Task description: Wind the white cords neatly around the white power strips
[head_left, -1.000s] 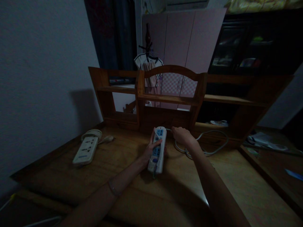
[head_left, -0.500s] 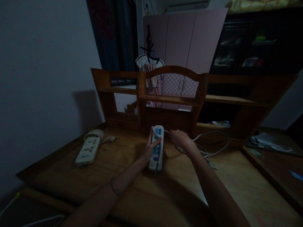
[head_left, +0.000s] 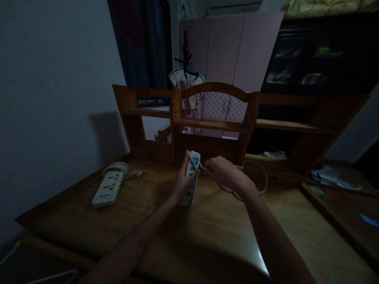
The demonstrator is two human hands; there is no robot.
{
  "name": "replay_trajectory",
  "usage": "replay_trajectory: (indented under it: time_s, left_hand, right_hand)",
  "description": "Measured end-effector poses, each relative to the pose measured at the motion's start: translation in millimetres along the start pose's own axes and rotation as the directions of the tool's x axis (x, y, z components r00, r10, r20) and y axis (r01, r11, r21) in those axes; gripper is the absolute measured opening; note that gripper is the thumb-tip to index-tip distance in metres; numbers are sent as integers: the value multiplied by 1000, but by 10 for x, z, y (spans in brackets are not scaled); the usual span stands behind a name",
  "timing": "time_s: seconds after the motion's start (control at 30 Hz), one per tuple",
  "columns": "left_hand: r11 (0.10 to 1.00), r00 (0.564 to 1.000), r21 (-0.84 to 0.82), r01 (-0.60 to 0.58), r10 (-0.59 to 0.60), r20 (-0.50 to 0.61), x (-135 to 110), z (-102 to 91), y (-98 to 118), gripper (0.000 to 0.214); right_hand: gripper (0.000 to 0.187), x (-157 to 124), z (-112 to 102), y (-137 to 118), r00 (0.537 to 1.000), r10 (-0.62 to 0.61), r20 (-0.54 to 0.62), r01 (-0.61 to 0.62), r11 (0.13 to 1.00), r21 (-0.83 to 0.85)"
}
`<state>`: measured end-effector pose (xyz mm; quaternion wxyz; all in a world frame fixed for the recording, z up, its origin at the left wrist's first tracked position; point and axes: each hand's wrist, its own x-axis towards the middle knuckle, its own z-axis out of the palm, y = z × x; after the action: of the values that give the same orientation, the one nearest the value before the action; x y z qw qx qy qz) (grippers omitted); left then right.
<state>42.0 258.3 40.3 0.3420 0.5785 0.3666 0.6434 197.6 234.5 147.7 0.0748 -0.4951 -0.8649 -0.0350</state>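
Observation:
My left hand (head_left: pixel 182 181) grips a white power strip (head_left: pixel 187 200) with blue sockets, holding it tilted above the wooden desk. Part of its white cord crosses the top of the strip under my left thumb. Just to the right, my right hand (head_left: pixel 220 170) is closed on the cord (head_left: pixel 203 167), a short way from the strip. Beyond that hand the cord runs on in a loose loop (head_left: pixel 265 177) over the desk. The plug end is hidden from view. On the left of the desk lies a second white power strip (head_left: pixel 109 189) with its cord coiled behind it.
A wooden shelf unit (head_left: pixel 211 125) stands along the desk's back edge. The wall (head_left: pixel 59 98) rises on the left. Papers (head_left: pixel 334 177) lie on a surface at the right. Behind are a pink wardrobe (head_left: pixel 222 51) and clothes on a stand (head_left: pixel 189 85).
The power strip has turned onto its side and shifted slightly left in my left hand. My right hand has moved a little left with the cord, and the loose loop has drawn in.

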Motion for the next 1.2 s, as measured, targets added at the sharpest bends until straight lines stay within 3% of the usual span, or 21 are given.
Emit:
replay_trajectory:
  time_s: [0.1, 0.27, 0.43, 0.6, 0.73, 0.8, 0.83, 0.9, 0.97, 1.1, 1.2]
  left_hand:
    - [991, 998, 128, -25, 17, 59, 22, -63, 38, 72]
    - [914, 944, 349, -208, 94, 317, -67, -64, -26, 58]
    - [928, 860, 256, -270, 112, 498, -254, 84, -3, 51]
    - [987, 867, 99, -128, 63, 495, -388, 177, 140, 58]
    - [990, 834, 94, -100, 32, 550, -478, 187, 118, 44]
    - [991, 852, 92, -94, 33, 522, -519, 184, 64, 43]
    - [993, 882, 82, -87, 39, 470, -534, 184, 36, 45]
    - [994, 950, 79, -75, 47, 308, -546, 191, -5, 51]
    - [991, 990, 130, -43, 24, 142, -535, 207, -8, 55]
    - [986, 997, 148, 72, -69, -20, -453, 237, 71, 56]
    - [995, 993, 43, 90, -86, -78, -360, 229, 97, 51]
  right_hand:
    - [17, -88, -144, 10, 996, -83, -17, 85, 989, 124]
    - [13, -202, -273, 66, 993, -94, -72, 108, 969, 220]
    - [16, -335, -374, 286, 992, -129, 11, 112, 897, 428]
    - [27, -345, -389, 538, 977, -168, 130, 60, 805, 590]
    - [35, -223, -256, 652, 952, -239, 192, 55, 750, 659]
    - [36, -162, -176, 675, 929, -296, 224, 45, 688, 724]
    - [36, -135, -139, 680, 923, -316, 219, 40, 646, 762]
    - [35, -83, -70, 684, 935, -311, 168, 42, 570, 821]
    - [39, -18, 5, 683, 962, -258, 91, 67, 543, 837]
    - [46, 156, 196, 660, 987, -146, -61, 138, 603, 786]
    - [45, 257, 323, 591, 983, -86, -161, 172, 738, 652]
